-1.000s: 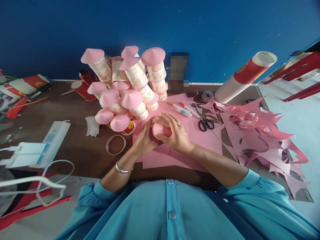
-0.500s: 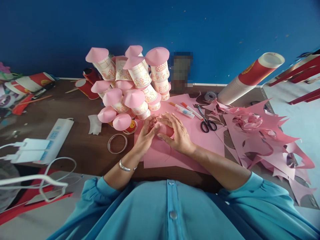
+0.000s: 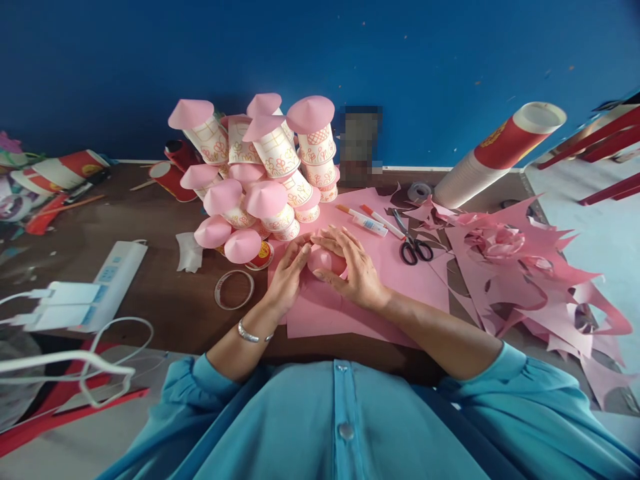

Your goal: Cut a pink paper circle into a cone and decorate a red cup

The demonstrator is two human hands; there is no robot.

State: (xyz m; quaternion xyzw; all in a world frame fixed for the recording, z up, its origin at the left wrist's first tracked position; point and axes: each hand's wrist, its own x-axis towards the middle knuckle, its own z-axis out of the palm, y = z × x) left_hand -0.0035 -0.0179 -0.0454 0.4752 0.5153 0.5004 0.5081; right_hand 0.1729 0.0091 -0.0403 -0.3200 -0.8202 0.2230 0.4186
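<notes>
The right hand (image 3: pixel 356 270) curves around a small pink paper cone (image 3: pixel 323 259), thumb and fingers bracketing it, while the left hand (image 3: pixel 290 270) bends with its fingers close together at the cone's left edge; whether it pinches the paper I cannot tell. The cone is between both hands, over pink paper sheets (image 3: pixel 350 319) on the dark brown table (image 3: pixel 167 297). White paper cups with drawn flowers (image 3: pixel 279 157) stand to the left, black-handled metal scissors (image 3: pixel 411 241) to the right

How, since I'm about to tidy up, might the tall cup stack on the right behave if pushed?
The cup stack looks apt to tip, being tall and narrow. Probably light for its size: the open top cup looks hollow.
</notes>
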